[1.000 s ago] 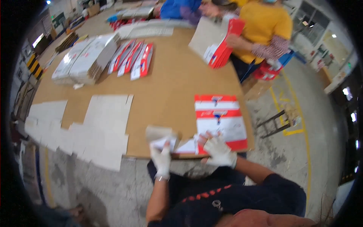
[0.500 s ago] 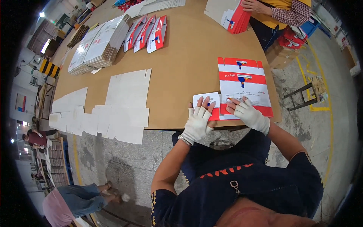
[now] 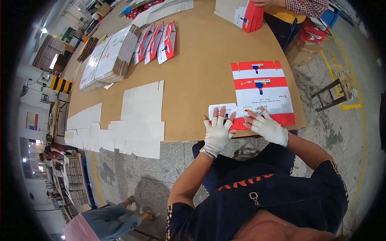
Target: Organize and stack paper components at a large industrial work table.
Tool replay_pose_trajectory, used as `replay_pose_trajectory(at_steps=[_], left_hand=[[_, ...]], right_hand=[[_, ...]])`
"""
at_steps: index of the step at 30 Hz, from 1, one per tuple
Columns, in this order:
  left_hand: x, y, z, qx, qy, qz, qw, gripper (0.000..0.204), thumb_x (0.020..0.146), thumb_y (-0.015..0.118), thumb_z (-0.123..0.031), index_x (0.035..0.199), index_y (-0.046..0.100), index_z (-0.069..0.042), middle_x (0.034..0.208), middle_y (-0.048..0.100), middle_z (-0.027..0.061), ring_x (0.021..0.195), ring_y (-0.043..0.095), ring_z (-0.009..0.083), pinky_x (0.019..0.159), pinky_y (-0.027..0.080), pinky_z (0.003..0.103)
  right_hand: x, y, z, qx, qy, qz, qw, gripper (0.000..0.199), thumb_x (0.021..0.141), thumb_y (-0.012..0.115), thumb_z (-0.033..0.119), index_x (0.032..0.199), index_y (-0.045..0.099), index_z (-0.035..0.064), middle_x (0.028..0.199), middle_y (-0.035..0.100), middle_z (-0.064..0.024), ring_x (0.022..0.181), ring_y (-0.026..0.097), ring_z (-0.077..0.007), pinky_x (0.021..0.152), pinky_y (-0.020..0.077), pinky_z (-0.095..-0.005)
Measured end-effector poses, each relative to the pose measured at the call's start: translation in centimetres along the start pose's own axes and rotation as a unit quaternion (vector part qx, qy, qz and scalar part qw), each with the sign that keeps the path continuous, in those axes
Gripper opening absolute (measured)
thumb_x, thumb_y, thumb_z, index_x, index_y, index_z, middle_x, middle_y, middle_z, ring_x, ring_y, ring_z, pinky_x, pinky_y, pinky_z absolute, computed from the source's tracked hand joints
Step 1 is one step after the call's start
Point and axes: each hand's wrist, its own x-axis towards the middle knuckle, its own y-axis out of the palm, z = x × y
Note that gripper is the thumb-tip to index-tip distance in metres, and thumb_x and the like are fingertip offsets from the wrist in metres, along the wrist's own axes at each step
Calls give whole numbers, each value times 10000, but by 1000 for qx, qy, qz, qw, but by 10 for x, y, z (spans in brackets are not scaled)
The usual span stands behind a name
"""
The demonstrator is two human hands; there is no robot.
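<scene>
A flat red and white carton blank [image 3: 263, 94] with a blue printed figure lies at the table's near right edge. A small white and red side panel [image 3: 221, 110] extends from its lower left. My left hand [image 3: 218, 134], in a white fingerless glove, presses down on that panel with fingers spread. Beside it, my right hand [image 3: 268, 129], gloved the same way, lies on the blank's lower part with fingers stretched out. Neither hand grips anything. Parts of the side panel and the blank's lower edge are hidden under my hands.
Plain grey-white carton blanks [image 3: 140, 104] overhang the table [image 3: 197, 76] at left. Behind them stand a strapped cardboard stack [image 3: 106, 60] and three folded red and white cartons [image 3: 167, 42]. Across the table, a co-worker's hand [image 3: 261, 2] touches red cartons [image 3: 253, 18]. A stool [image 3: 339, 88] stands right.
The whole view has shifted slightly. My left fingers now lie flatter and more spread on the side panel. My right hand stays on the blank. The co-worker's hand has moved slightly toward the top edge.
</scene>
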Motion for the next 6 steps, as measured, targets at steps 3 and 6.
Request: replay_pose_trajectory(at_steps=[3, 6], left_hand=[[1, -3, 0, 12, 0, 16, 1000, 679, 833, 580, -499, 1439, 390, -258, 1524, 269, 173, 1412, 234, 372, 1006, 208, 705], [0, -4, 0, 16, -3, 32, 999, 687, 833, 581, -502, 1442, 386, -252, 1543, 233, 167, 1426, 199, 376, 1021, 192, 702]], right_hand=[[0, 2, -3, 12, -16, 4, 1000, 446, 891, 462, 171, 1336, 476, 164, 1426, 461, -26, 1340, 393, -198, 1068, 275, -590], [1, 3, -3, 28, -25, 22, 999, 455, 890, 462, 167, 1346, 468, 166, 1439, 451, -24, 1344, 392, -194, 1087, 251, -586]])
